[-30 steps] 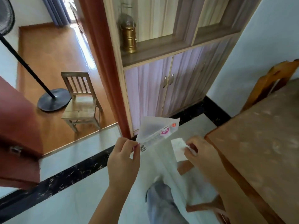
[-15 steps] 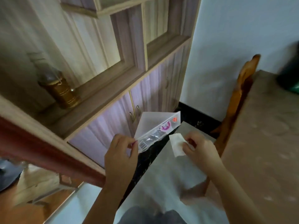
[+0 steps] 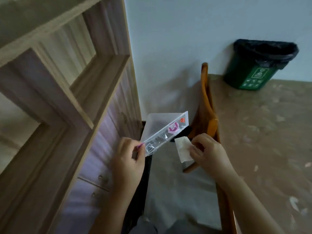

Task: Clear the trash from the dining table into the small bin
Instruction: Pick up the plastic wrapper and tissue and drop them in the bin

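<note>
My left hand (image 3: 127, 159) pinches the lower corner of a clear plastic wrapper (image 3: 162, 130) with a pink label and a barcode, held up over the floor. Just to its right, my right hand (image 3: 208, 151) grips a small white paper scrap (image 3: 182, 148). Both hands hover left of the brown mottled dining table (image 3: 263, 132). A small green bin (image 3: 253, 66) lined with a black bag stands at the table's far edge against the wall, well beyond both hands.
A wooden cabinet (image 3: 67, 115) with shelves and purple-tinted doors fills the left side. An orange wooden chair (image 3: 208, 115) stands tucked against the table's left edge, behind my right hand. Pale floor tiles with a black border lie below.
The view has swung right and upward: the side room and small chair are gone, and the green bin on the table has come into sight. Both hands keep their grip on wrapper and paper.
</note>
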{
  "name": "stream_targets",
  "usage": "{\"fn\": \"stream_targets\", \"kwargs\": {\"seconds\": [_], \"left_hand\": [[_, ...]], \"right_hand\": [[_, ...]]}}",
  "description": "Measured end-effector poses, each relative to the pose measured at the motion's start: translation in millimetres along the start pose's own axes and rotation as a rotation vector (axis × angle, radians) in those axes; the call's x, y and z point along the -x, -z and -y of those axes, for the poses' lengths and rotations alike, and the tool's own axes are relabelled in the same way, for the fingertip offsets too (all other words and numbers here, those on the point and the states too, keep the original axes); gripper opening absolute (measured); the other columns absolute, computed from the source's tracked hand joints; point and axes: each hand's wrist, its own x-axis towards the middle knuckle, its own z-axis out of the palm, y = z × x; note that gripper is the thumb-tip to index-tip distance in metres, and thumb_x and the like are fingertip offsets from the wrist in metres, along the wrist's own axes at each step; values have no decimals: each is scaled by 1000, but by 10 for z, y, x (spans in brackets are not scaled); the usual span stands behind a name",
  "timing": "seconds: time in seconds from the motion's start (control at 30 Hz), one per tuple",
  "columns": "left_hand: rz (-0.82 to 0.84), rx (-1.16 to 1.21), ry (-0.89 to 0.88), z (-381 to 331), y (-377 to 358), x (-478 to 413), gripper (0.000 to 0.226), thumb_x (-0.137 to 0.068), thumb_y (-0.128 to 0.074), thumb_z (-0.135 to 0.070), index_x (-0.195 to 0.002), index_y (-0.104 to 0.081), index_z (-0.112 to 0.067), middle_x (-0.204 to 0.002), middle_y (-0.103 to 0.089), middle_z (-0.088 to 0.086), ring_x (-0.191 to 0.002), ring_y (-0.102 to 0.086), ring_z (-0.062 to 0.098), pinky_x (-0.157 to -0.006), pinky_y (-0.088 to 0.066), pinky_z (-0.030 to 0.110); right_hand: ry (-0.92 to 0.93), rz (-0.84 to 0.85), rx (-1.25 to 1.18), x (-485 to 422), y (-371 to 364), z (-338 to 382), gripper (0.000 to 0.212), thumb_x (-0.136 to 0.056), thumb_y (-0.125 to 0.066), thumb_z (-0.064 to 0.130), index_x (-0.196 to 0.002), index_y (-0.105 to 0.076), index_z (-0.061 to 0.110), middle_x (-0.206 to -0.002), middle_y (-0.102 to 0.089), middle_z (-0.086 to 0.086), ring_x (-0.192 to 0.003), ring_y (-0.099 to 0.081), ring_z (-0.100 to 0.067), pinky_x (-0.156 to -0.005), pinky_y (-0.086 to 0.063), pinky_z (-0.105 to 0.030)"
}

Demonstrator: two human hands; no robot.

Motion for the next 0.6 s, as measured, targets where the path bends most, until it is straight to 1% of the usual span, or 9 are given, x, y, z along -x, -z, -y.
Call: {"fn": "stream_targets", "kwargs": {"seconds": [0.07, 0.1, 0.13, 0.17, 0.23, 0.27, 0.37, 0.5, 0.6], "left_hand": [[31, 49, -28, 81, -250, -270, 20, -82, -56, -18, -71, -60, -2, -71, -57, 8, -66, -50, 12, -59, -42, 22], [51, 71, -39, 101, -386, -385, 20, -82, -56, -19, -71, -60, -2, -72, -57, 7, -65, -51, 13, -58, -43, 25], [71, 92, -54, 111, -525, -493, 21, -82, -57, -19, -71, -60, -2, -72, -57, 6, -65, -52, 14, -58, -43, 24], [89, 113, -73, 115, -673, -601, 22, -83, -57, -20, -70, -60, -2, -72, -58, 6, -64, -51, 14, -59, -43, 22], [116, 146, -114, 95, -982, -840, 23, -83, -57, -20, -70, -60, -2, -73, -58, 5, -66, -51, 12, -60, -41, 19], [130, 164, -130, 70, -1144, -974, 22, -83, -57, -20, -70, -60, -2, -73, -57, 5, -66, -51, 12, -61, -41, 18], [172, 196, -177, -38, -1632, -1416, 22, -84, -56, -20, -72, -59, -2, -74, -56, 5, -65, -50, 10, -59, -41, 15], [186, 197, -279, -226, -2111, -2008, 21, -83, -57, -18, -73, -60, 0, -75, -58, 9, -68, -51, 10, -59, -40, 13], [176, 195, -329, -342, -2421, -2373, 26, -84, -55, -20, -73, -60, 3, -76, -60, 14, -72, -52, 9, -61, -38, 4]], "right_hand": [[-74, -34, 17, -145, 19, -105, 8, -74, -67, 6, -76, -60, 11, -73, -54, 4, -58, -50, -13, -50, -36, -14], [-113, -47, 34, -201, 45, -182, 8, -74, -67, 7, -76, -60, 11, -72, -51, 7, -58, -48, -9, -49, -34, -12], [-153, -60, 55, -258, 78, -278, 8, -74, -67, 8, -77, -60, 11, -70, -48, 10, -57, -47, -9, -49, -36, -15], [-192, -78, 72, -331, 122, -380, 8, -74, -67, 8, -76, -60, 11, -69, -46, 12, -57, -47, -11, -49, -38, -21], [-250, -131, 87, -531, 230, -583, 9, -74, -66, 8, -75, -58, 12, -69, -46, 11, -58, -48, -16, -49, -41, -30], [-268, -157, 90, -653, 286, -687, 9, -74, -66, 9, -75, -58, 13, -70, -48, 8, -59, -48, -16, -49, -41, -31], [-281, -214, 106, -1045, 462, -1003, 9, -74, -64, 7, -75, -58, 12, -71, -50, 2, -59, -47, -13, -48, -38, -25], [-351, -274, 112, -1468, 717, -1366, 10, -74, -64, 5, -75, -57, 12, -69, -48, 5, -59, -47, -10, -47, -35, -21], [-373, -336, 144, -1794, 923, -1605, 12, -73, -65, 4, -72, -56, 12, -66, -44, 8, -57, -45, -9, -46, -30, -20]]}}
